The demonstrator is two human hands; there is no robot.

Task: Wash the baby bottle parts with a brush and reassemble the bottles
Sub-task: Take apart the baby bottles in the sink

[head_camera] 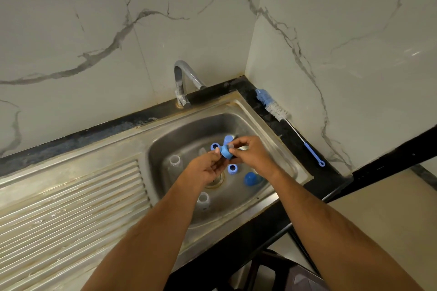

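Observation:
Over the steel sink (281, 146) both hands meet on one blue bottle collar (225, 151) with a clear teat in it. My left hand (207, 168) pinches the collar from the left. My right hand (251, 152) pinches the teat end from the right. In the basin lie two blue rings (214, 146) (232, 168), a blue cap (228, 139), a blue dome cap (251, 178) and clear bottles (175, 161) (203, 199). The bottle brush (275, 111) lies on the black ledge at the right, untouched.
A chrome tap (181, 82) stands behind the basin, with no water visible. The ribbed steel drainboard (71, 208) stretches to the left. Marble-patterned walls close the back and right sides. The drain (216, 181) sits under my left hand.

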